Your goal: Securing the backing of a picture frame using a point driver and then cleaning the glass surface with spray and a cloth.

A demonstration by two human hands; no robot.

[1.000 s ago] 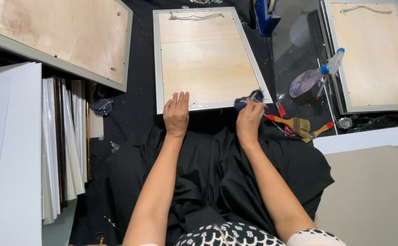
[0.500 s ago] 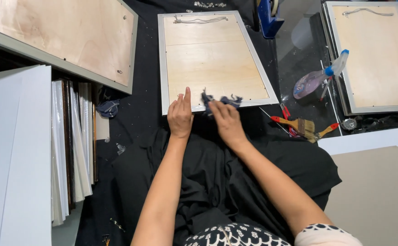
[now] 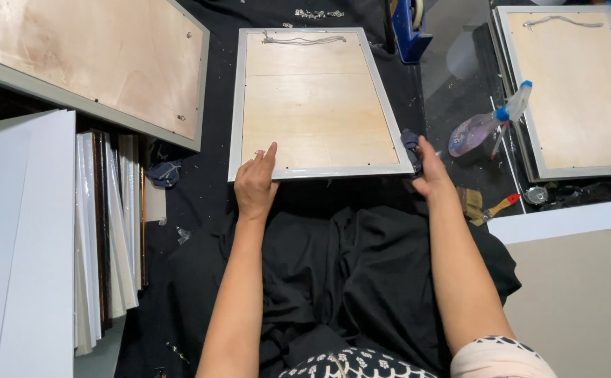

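Two hands meet the near edge of a white picture frame [image 3: 317, 101] lying face-down on black cloth [image 3: 333, 266]. Left hand [image 3: 255, 183] rests flat, fingers extended, on its lower edge; right hand [image 3: 428, 171] grips a dark rag [image 3: 411, 145] at the frame's lower-right corner, beside a spray bottle [image 3: 489, 121]

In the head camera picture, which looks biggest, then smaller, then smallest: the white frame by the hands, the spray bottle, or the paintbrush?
1. White frame, face down, with the left hand on its near edge and the right hand at its corner.
2. Spray bottle, lying on its side.
3. Paintbrush, partly hidden by the right arm, so less sure.
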